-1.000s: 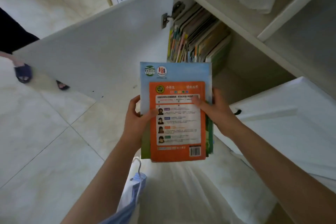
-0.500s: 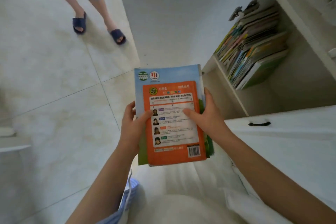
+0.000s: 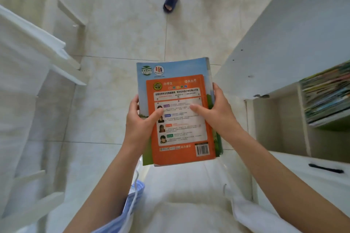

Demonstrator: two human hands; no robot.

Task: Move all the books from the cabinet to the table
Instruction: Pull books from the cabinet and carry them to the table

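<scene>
Far left, I've got white furniture (image 3: pixel 37 47) in view, slats and legs, blurred by motion; I can't tell yet whether any of it is the surface I'm headed for, so I'm not committing to a set-down spot. I judge this as the carry step: books out of the cabinet, surface not reached.

Moving in, my left hand (image 3: pixel 141 125) is clamped on the left edge of the stack of books (image 3: pixel 178 111), thumb pressed down on the orange back cover, the other fingers hidden underneath. The stack is in the air over the tiled floor (image 3: pixel 117 24), in front of my body, resting on nothing. The orange book on top sits a little off from the larger blue-and-green one below it, so I want thumb pressure kept firm on both sides and the stack held level; tip it and that top book could slide.

My right hand (image 3: pixel 216 113) mirrors the grasp on the right edge, thumb on the cover, fingers wrapped round the side.

Beyond the stack, another person's sandalled feet (image 3: pixel 171 2) stand on the floor ahead, so I'd steer around them.

Right side: the open cabinet door (image 3: pixel 284 39), then the cabinet shelf with a row of remaining books (image 3: pixel 325 96) leaning there. Plenty left, by my reckoning, so more trips are needed. I'd keep my elbows clear of that door edge while turning.
</scene>
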